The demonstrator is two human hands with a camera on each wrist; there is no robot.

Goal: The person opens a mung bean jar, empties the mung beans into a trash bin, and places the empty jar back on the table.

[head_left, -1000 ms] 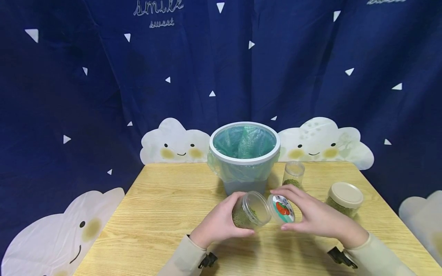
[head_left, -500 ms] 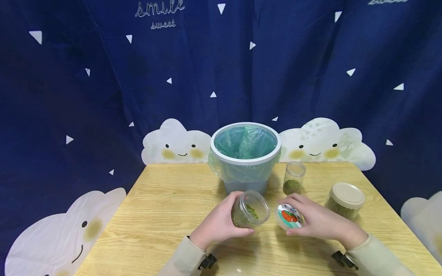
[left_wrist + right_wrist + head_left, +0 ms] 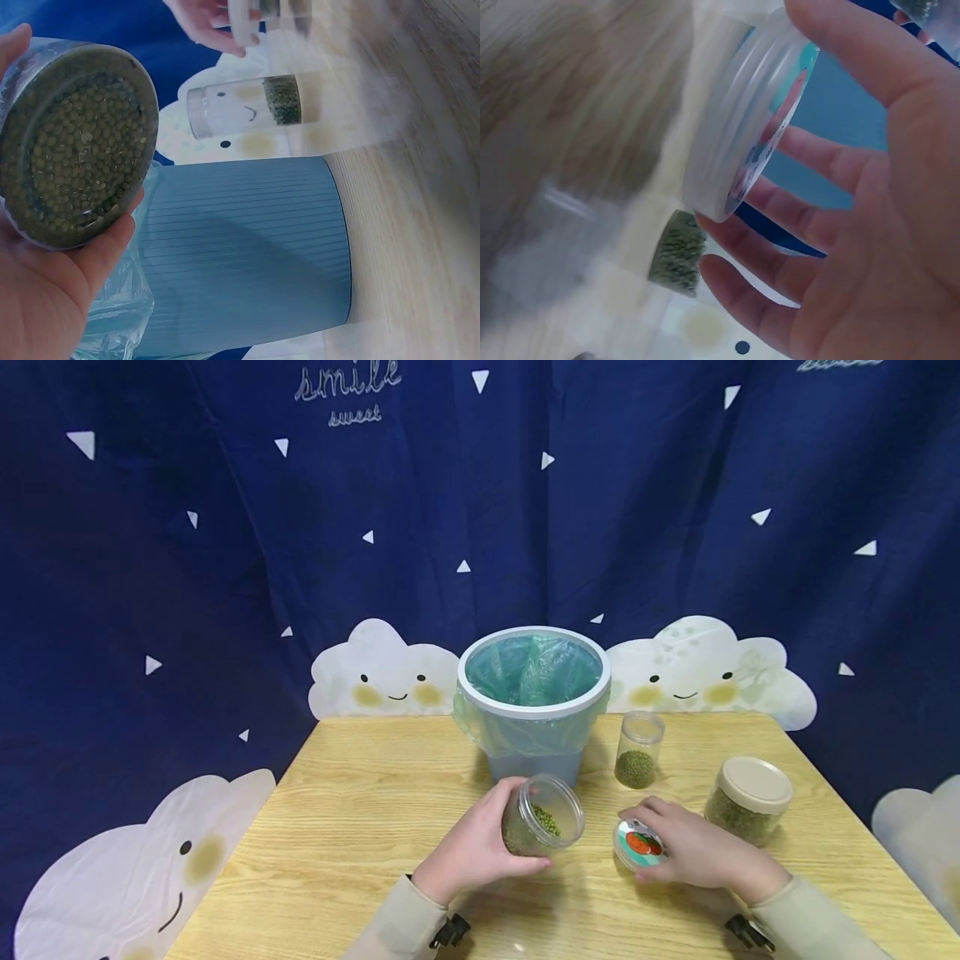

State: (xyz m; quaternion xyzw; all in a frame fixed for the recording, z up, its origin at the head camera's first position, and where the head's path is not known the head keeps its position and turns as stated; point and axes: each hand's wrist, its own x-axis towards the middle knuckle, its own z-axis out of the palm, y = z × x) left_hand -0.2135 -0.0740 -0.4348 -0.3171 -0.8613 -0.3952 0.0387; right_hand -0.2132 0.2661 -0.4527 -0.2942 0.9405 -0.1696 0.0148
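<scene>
Fingers (image 3: 105, 251) around clear cylindrical jar (image 3: 84, 146)

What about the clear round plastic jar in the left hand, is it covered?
No, the clear round plastic jar shows an uncovered mouth, with small green beans visible inside.

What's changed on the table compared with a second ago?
The right hand, still holding the printed lid, has moved away from the tilted jar, rightward and lower in the head view. Nothing was let go. The left hand keeps its grip on that jar; the bin, narrow open jar and cream-lidded jar stayed put.
</scene>
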